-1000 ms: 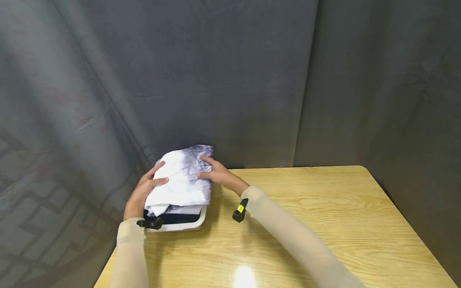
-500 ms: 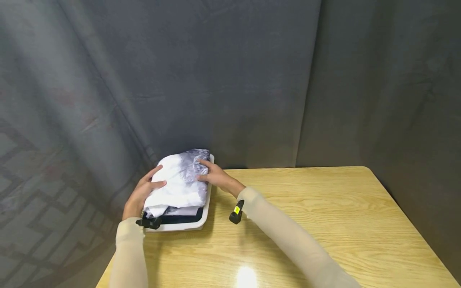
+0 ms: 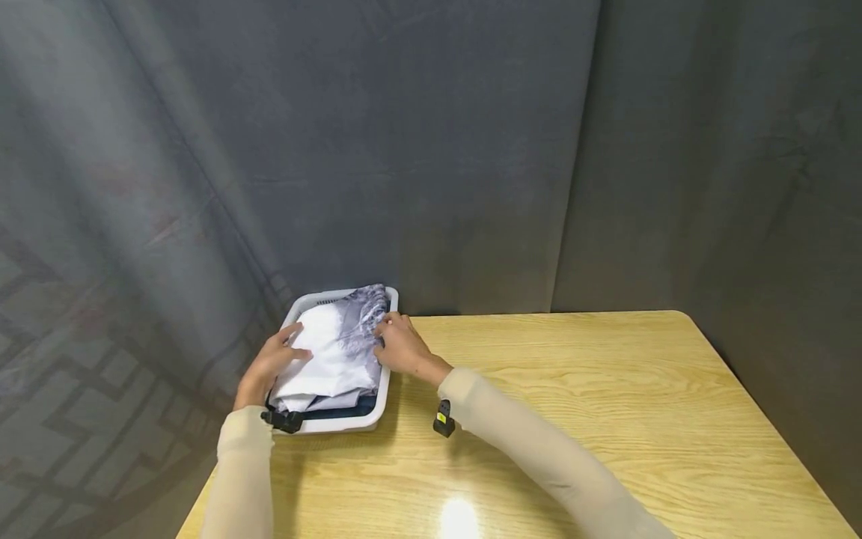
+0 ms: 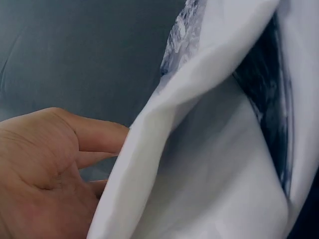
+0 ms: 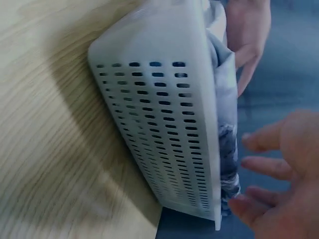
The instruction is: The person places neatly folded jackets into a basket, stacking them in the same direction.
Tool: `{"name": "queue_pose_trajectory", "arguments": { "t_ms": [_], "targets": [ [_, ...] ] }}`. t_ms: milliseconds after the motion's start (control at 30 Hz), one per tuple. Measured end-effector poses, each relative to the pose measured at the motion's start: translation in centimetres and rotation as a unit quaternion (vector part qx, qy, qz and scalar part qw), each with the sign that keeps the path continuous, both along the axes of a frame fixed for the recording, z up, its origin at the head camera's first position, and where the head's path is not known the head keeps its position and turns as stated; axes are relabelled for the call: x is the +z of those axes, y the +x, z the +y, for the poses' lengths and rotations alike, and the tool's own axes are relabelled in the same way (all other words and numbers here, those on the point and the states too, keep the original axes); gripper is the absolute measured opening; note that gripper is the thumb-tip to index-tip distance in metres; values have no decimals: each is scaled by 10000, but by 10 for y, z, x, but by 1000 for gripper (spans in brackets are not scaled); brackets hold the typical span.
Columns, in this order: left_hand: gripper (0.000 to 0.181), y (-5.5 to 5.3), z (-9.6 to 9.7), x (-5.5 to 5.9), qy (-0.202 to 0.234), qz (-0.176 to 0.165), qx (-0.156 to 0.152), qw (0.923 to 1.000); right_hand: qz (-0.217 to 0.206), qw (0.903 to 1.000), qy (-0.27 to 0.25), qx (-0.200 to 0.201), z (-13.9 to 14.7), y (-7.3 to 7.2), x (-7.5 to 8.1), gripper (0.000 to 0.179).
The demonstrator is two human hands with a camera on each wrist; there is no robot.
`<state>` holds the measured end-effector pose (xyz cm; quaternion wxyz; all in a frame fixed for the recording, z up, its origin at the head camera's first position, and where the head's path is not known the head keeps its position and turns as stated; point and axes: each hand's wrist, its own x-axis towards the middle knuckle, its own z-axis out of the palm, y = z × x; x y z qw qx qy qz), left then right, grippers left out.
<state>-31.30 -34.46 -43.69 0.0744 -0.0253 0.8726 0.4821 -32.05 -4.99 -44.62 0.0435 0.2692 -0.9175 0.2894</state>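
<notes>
A folded white and grey-purple garment [image 3: 330, 352] lies in a white slotted plastic basket [image 3: 380, 408]; in the right wrist view, its edge stands slightly above the basket's rim. My left hand [image 3: 274, 363] rests along the garment's left side, thumb and fingers spread over the top. The left wrist view shows the fingers of that hand fairly straight, partly hidden behind the white cloth [image 4: 199, 164]. At the right edge, my right hand [image 3: 404, 348] has its fingertips right by the patterned part. Its fingers [image 5: 269, 167] are spread and slightly bent in the right wrist view.
Beneath the garment shows dark cloth [image 3: 360, 408] inside the basket. The basket stands at the far left of a light wooden table [image 3: 572, 374]. Grey curtains [image 3: 465, 187] hang close behind it and along the left side.
The garment has sunk lower into the basket, and more of the rim shows at the back. My right hand has moved from on top of the garment to its right edge.
</notes>
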Motion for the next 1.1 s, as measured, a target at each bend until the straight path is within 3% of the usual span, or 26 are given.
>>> {"name": "queue_pose_trajectory", "arguments": {
  "t_ms": [100,200,333,733,1100],
  "targets": [
    [84,1,4,0,-146,-66,-213,9996,160,9973,653,285,0,5,-3,42],
    [85,2,6,-2,-155,-254,-461,9985,321,9878,1364,684,-1,9,-9,44],
    [86,2,7,-5,-96,-490,-546,9973,466,9773,1849,925,-2,11,-16,45],
    [74,1,8,-7,-283,-180,-269,9991,-29,9857,1289,1083,5,10,-16,44],
    [52,-2,22,8,-689,574,385,9952,37,9941,146,1073,20,9,-12,33]
  ]
}}
